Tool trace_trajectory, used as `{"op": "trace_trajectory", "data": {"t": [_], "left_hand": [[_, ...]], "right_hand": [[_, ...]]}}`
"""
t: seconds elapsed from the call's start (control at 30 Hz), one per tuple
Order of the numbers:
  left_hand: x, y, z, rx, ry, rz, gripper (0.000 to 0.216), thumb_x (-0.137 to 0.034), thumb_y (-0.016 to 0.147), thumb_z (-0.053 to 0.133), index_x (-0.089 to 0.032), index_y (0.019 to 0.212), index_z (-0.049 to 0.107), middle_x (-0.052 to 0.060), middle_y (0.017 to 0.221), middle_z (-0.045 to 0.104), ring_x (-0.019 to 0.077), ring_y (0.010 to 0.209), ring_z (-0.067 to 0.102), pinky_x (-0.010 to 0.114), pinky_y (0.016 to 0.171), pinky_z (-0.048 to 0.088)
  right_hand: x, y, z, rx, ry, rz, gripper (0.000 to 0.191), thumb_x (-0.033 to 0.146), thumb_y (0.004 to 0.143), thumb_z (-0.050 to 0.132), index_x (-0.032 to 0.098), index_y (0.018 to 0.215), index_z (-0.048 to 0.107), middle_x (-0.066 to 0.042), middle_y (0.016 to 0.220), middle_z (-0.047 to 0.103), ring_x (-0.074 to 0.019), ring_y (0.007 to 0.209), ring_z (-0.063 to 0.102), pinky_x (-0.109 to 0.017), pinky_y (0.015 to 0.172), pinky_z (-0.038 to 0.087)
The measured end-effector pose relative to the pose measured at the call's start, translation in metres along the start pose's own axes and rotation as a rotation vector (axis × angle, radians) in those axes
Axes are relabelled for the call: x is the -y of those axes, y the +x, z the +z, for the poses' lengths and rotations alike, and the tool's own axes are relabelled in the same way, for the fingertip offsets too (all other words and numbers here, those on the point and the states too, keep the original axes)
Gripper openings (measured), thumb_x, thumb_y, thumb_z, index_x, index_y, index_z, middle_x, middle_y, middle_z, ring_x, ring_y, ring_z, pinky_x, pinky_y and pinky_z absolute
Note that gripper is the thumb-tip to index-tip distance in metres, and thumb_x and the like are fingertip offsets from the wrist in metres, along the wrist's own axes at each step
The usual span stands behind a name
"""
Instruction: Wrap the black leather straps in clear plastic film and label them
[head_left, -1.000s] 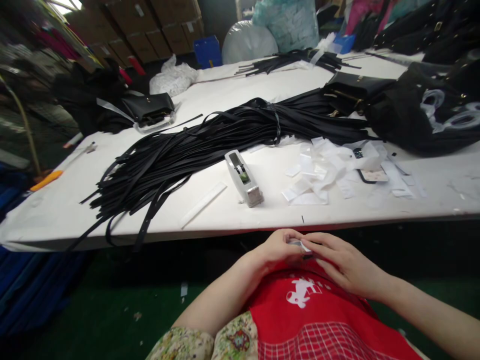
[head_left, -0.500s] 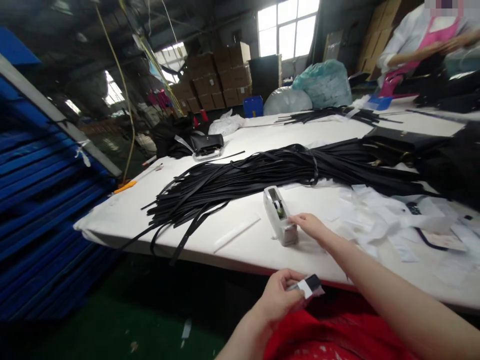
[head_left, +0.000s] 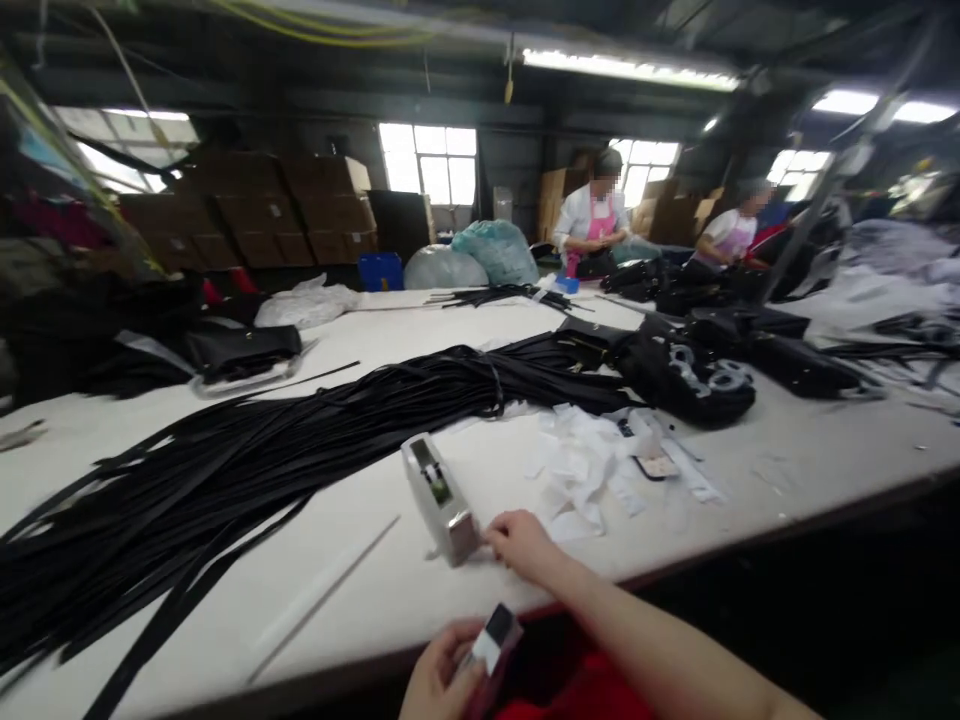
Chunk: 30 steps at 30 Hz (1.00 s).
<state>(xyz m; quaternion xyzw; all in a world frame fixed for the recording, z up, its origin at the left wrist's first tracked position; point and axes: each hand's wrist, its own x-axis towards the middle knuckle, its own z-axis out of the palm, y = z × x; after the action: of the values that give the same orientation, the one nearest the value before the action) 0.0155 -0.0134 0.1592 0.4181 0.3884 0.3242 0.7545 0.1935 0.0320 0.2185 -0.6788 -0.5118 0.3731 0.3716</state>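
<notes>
My right hand [head_left: 523, 545] reaches over the white table [head_left: 787, 460] and pinches at the cutter end of a white tape dispenser [head_left: 438, 497]; what its fingers grip is too small to see. My left hand [head_left: 441, 675] stays low at the table's front edge, closed on a small folded black strap piece with a white label [head_left: 495, 642]. A long bundle of black straps [head_left: 247, 460] lies across the table behind the dispenser.
A pile of white paper slips [head_left: 592, 465] lies right of the dispenser, with black bags [head_left: 686, 375] beyond it. A long white strip [head_left: 322, 595] rests near the front edge. Two people sit at the far end [head_left: 596, 215]. Cardboard boxes [head_left: 255, 205] are stacked at the back.
My right hand left the strap piece and reached out to the tape dispenser, where it now grips at the cutter end. My head lifted, bringing the far room into view.
</notes>
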Motion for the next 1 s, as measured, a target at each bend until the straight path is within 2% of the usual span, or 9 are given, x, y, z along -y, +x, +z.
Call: {"op": "trace_trajectory", "data": {"t": [0.13, 0.2, 0.27, 0.37, 0.47, 0.7, 0.8, 0.9, 1.0], "left_hand": [[-0.012, -0.008, 0.023, -0.073, 0.037, 0.044, 0.051, -0.048, 0.061, 0.083, -0.012, 0.094, 0.066, 0.004, 0.070, 0.067, 0.0117, 0.058, 0.055, 0.022, 0.055, 0.040], [-0.014, -0.003, 0.030, -0.104, 0.041, 0.088, 0.046, -0.042, 0.066, 0.081, -0.012, 0.097, 0.064, 0.001, 0.068, 0.064, 0.0094, 0.056, 0.051, 0.021, 0.055, 0.039], [-0.014, 0.000, 0.036, -0.129, 0.043, 0.137, 0.041, -0.037, 0.070, 0.077, -0.013, 0.100, 0.063, 0.003, 0.076, 0.066, 0.0109, 0.064, 0.056, 0.022, 0.061, 0.043], [-0.015, 0.000, 0.045, -0.143, 0.079, 0.210, 0.032, -0.027, 0.074, 0.072, -0.013, 0.101, 0.063, 0.006, 0.087, 0.069, 0.0148, 0.078, 0.062, 0.025, 0.074, 0.048], [-0.016, -0.002, 0.050, -0.138, 0.160, 0.254, 0.028, -0.020, 0.075, 0.068, -0.013, 0.102, 0.063, 0.007, 0.091, 0.071, 0.0167, 0.084, 0.064, 0.027, 0.080, 0.049], [-0.010, -0.003, 0.052, -0.183, 0.284, 0.277, 0.028, -0.021, 0.078, 0.067, -0.013, 0.105, 0.064, 0.009, 0.097, 0.071, 0.0172, 0.085, 0.065, 0.028, 0.080, 0.050], [-0.008, -0.001, 0.052, -0.204, 0.290, 0.248, 0.028, -0.026, 0.077, 0.070, -0.013, 0.102, 0.065, 0.008, 0.091, 0.072, 0.0171, 0.081, 0.065, 0.027, 0.076, 0.050], [-0.009, -0.001, 0.053, -0.308, 0.344, 0.235, 0.026, -0.033, 0.078, 0.071, -0.013, 0.094, 0.067, 0.007, 0.084, 0.072, 0.0181, 0.076, 0.065, 0.027, 0.072, 0.050], [-0.014, -0.007, 0.058, -0.392, 0.506, 0.334, 0.022, -0.034, 0.081, 0.068, -0.015, 0.092, 0.071, 0.007, 0.083, 0.073, 0.0203, 0.077, 0.066, 0.030, 0.074, 0.052]], "right_hand": [[-0.002, -0.032, -0.024, 0.166, 0.081, -0.033, 0.026, 0.038, 0.085, 0.059, 0.016, 0.082, 0.074, 0.001, 0.060, 0.064, -0.0103, 0.052, 0.051, -0.021, 0.051, 0.038], [-0.003, -0.045, -0.032, 0.319, 0.171, -0.016, 0.036, 0.049, 0.084, 0.060, 0.016, 0.083, 0.073, 0.001, 0.059, 0.062, -0.0102, 0.049, 0.050, -0.021, 0.048, 0.036], [-0.007, -0.058, -0.036, 0.398, 0.224, 0.042, 0.043, 0.057, 0.080, 0.062, 0.015, 0.078, 0.071, 0.001, 0.055, 0.059, -0.0092, 0.045, 0.048, -0.021, 0.044, 0.034], [-0.017, -0.073, -0.034, 0.388, 0.241, 0.131, 0.048, 0.062, 0.074, 0.065, 0.015, 0.072, 0.068, 0.002, 0.051, 0.056, -0.0076, 0.040, 0.044, -0.020, 0.041, 0.031], [-0.029, -0.076, -0.030, 0.356, 0.248, 0.170, 0.049, 0.064, 0.071, 0.066, 0.015, 0.071, 0.067, 0.003, 0.049, 0.055, -0.0070, 0.037, 0.043, -0.020, 0.040, 0.028], [-0.045, -0.073, -0.028, 0.393, 0.251, 0.174, 0.050, 0.064, 0.074, 0.065, 0.014, 0.071, 0.068, 0.004, 0.045, 0.054, -0.0068, 0.034, 0.041, -0.021, 0.038, 0.028], [-0.050, -0.075, -0.027, 0.448, 0.258, 0.172, 0.050, 0.063, 0.074, 0.066, 0.013, 0.070, 0.067, 0.003, 0.047, 0.056, -0.0069, 0.036, 0.044, -0.020, 0.040, 0.031], [-0.054, -0.078, -0.025, 0.533, 0.331, 0.163, 0.046, 0.060, 0.074, 0.069, 0.014, 0.073, 0.066, 0.001, 0.059, 0.064, -0.0083, 0.046, 0.053, -0.021, 0.048, 0.040], [-0.052, -0.082, -0.022, 0.526, 0.426, 0.152, 0.046, 0.060, 0.075, 0.069, 0.014, 0.072, 0.065, 0.001, 0.060, 0.063, -0.0092, 0.051, 0.054, -0.023, 0.053, 0.042]]}}
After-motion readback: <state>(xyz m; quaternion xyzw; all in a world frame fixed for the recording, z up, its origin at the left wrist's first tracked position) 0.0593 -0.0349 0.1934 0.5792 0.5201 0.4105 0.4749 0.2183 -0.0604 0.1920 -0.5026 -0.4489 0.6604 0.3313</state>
